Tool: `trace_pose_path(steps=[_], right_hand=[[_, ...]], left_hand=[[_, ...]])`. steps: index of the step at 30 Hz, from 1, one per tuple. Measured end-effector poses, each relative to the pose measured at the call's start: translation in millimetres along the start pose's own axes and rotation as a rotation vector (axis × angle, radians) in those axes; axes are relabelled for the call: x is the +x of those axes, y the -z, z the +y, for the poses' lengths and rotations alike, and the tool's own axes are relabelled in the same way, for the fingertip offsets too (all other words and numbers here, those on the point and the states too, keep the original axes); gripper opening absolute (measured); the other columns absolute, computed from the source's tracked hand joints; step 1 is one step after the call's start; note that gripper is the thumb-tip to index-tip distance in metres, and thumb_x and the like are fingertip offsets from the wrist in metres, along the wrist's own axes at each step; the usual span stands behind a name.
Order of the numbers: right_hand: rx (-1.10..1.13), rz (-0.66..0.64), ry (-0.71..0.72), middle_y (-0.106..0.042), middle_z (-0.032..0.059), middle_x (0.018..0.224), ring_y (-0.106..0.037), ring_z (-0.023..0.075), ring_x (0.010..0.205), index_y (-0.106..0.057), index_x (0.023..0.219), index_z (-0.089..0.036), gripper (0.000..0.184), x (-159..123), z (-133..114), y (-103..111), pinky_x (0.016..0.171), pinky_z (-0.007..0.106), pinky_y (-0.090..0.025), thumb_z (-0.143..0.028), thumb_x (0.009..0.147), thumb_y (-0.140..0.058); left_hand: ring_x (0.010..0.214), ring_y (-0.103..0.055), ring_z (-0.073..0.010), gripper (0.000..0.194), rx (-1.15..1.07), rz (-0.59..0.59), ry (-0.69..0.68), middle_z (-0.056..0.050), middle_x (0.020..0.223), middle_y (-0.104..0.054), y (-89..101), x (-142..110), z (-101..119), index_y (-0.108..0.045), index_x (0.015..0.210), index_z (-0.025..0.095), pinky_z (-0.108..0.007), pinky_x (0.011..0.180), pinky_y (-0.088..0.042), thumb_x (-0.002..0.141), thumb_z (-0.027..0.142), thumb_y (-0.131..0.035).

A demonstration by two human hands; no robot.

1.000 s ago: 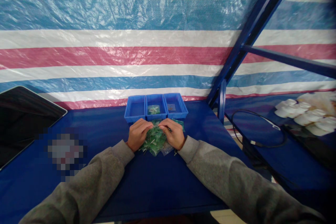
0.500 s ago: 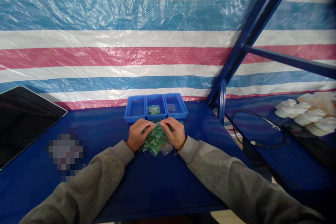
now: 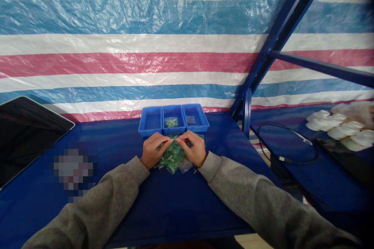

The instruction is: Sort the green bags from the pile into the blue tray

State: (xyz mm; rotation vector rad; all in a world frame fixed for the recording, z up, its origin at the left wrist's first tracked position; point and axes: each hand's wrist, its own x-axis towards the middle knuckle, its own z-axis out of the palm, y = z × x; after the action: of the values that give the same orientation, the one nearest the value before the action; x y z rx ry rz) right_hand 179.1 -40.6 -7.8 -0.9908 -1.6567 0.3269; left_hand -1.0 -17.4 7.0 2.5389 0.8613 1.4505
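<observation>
My left hand (image 3: 153, 149) and my right hand (image 3: 194, 148) meet over a pile of small green and clear plastic bags (image 3: 173, 155) on the blue table. Both are closed in a pinch, fingertips nearly touching. Between them is a small, thin, pale piece (image 3: 173, 139), too small to name. Just beyond my hands stand three joined blue bins. A green bag with pale pieces lies in the middle bin (image 3: 171, 128). In the right bin (image 3: 200, 127) is a small clear bag. Nothing shows inside the left bin (image 3: 150, 130).
A dark screen (image 3: 29, 136) with a pale edge is at the left, near a blurred-out patch (image 3: 73, 169). Blue metal framing (image 3: 247, 111) rises at the right. Beyond it, a second table holds a black cable (image 3: 288, 160) and white rolled items (image 3: 324, 120).
My fingertips have shifted very slightly at the pinched piece. My arms, the bins and the pile keep the same places.
</observation>
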Motion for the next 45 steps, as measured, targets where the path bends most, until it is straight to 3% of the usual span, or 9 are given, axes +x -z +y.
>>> trace_pose_path(steps=[19, 31, 45], right_hand=[[0.049, 0.011, 0.042, -0.063, 0.0043, 0.079, -0.058, 0.015, 0.072, -0.064, 0.087, -0.02, 0.016, 3.0, -3.0, 1.5, 0.068, 0.028, -0.048, -0.027, 0.087, -0.05], [0.041, 0.006, 0.036, -0.061, 0.0034, 0.075, -0.055, 0.0138, 0.066, -0.064, 0.086, -0.019, 0.016, 3.2, -4.1, 2.3, 0.063, 0.027, -0.046, -0.028, 0.087, -0.05], [0.062, -0.011, 0.068, -0.061, 0.0043, 0.079, -0.057, 0.0153, 0.075, -0.06, 0.083, -0.019, 0.017, 3.1, -1.1, 0.8, 0.07, 0.028, -0.046, -0.024, 0.089, -0.045]], left_hand=[[0.066, -0.056, -0.0115, 0.012, 0.005, 0.005, 0.065, -0.004, 0.078, -0.064, 0.3, 1.0, 0.4, -0.063, 0.089, 0.016, -0.025, 0.066, -0.047, 0.085, 0.023, -0.055], [0.065, -0.055, -0.011, 0.015, -0.009, -0.031, 0.089, -0.003, 0.077, -0.063, -0.1, 2.2, 1.7, -0.062, 0.088, 0.016, -0.024, 0.065, -0.047, 0.086, 0.027, -0.052], [0.075, -0.059, -0.0133, 0.011, -0.023, -0.04, 0.076, -0.004, 0.082, -0.065, -0.8, 0.4, -0.6, -0.062, 0.088, 0.017, -0.027, 0.073, -0.047, 0.086, 0.02, -0.052]])
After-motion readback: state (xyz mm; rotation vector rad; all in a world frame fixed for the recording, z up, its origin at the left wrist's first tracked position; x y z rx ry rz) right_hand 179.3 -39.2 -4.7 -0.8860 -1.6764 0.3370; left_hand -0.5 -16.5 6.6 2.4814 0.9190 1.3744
